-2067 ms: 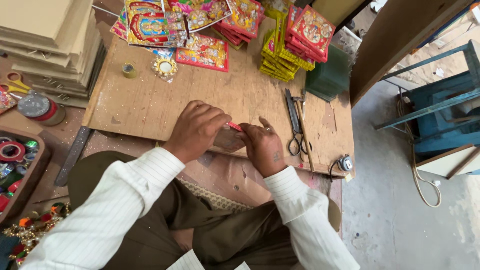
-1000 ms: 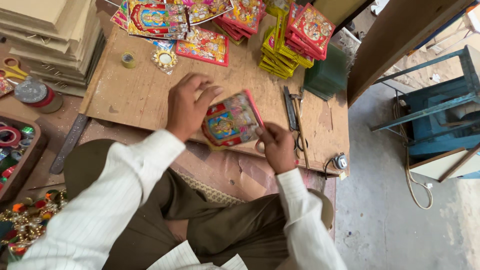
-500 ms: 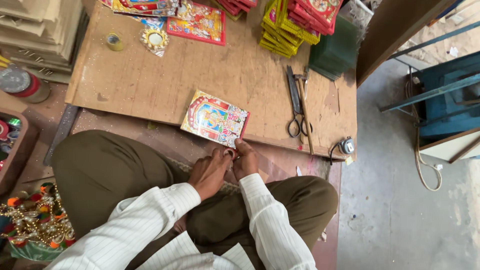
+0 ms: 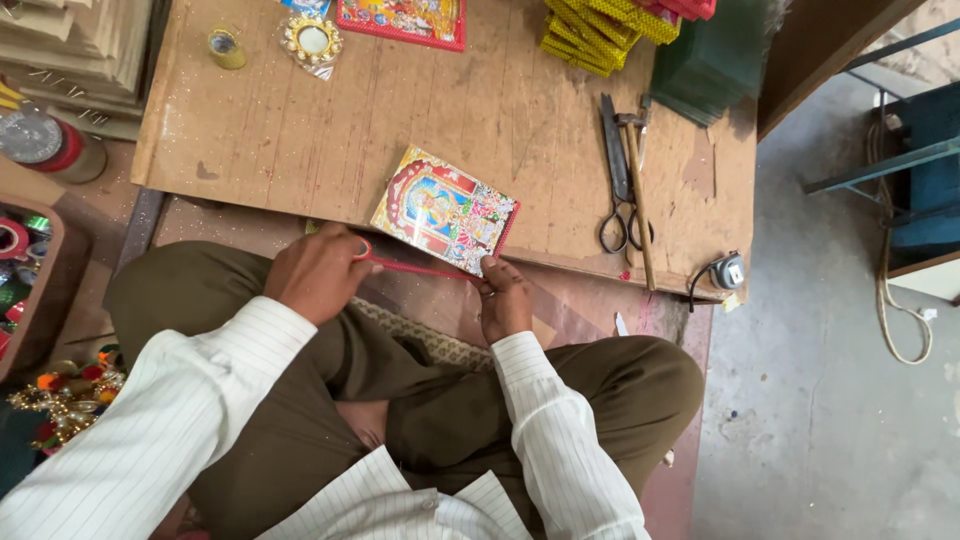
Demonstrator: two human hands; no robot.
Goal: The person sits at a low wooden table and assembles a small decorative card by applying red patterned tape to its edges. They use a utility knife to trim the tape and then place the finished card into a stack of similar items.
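Note:
A colourful picture card with a red border (image 4: 445,211) lies flat at the near edge of a low wooden board (image 4: 400,120). Just below that edge, a thin red strip (image 4: 420,269) is stretched between my two hands. My left hand (image 4: 320,272) pinches its left end, fingers curled. My right hand (image 4: 503,296) pinches the right end, close to the card's lower right corner. Both arms wear white pinstriped sleeves, and I sit cross-legged in brown trousers.
Black scissors (image 4: 617,180) and a wooden-handled hammer (image 4: 638,195) lie on the board's right side. Yellow and red card stacks (image 4: 600,25) sit at the far edge, with a gold round ornament (image 4: 312,42) and small tape roll (image 4: 226,47). A tray of trinkets (image 4: 25,290) stands left.
The card, held in both hands a second ago, now lies on the board. My hands dropped below the board's edge and have drawn a red strip apart between them.

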